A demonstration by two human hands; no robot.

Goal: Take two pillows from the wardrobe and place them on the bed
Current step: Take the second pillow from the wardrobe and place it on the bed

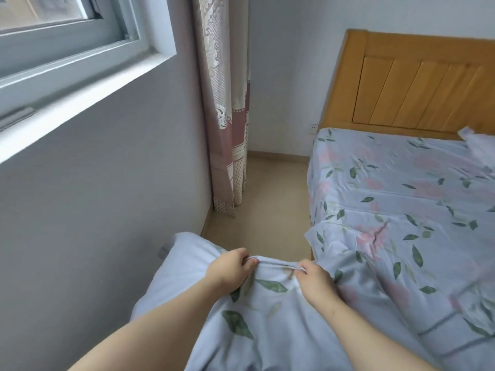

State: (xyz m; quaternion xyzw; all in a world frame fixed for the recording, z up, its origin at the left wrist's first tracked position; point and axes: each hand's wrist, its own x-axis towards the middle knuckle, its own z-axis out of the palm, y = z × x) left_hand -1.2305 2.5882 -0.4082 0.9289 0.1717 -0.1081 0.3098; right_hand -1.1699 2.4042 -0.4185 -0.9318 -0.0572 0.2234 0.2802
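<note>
While I look down from the head camera, the grey wall (107, 210) fills the left side and the bed (388, 183) fills the right, covered in pale blue fabric with green leaves and pink flowers. Next in size is the pillow (267, 322), same leaf print, bottom centre and close to me, in the gap between wall and bed. Its right side meets the bedding at the bed's near left edge; I can't tell if it rests there or only overlaps. The window (67, 36) sits upper left with a deep sill. The wooden headboard (415, 89) stands at the far end of the bed, against the back wall. A patterned curtain (227, 116) hangs in the corner, reaching the beige floor (267, 196), which runs as a strip between wall and bed. A second pillow (479, 148) lies on the bed by the headboard, cut off at the right edge of view. Left hand (230, 269) and right hand (316, 279) are both curled tight on the near pillow's bunched top edge, close together, fabric pinched between fingers and palm. A wall socket (313, 129) is just left of the headboard.
</note>
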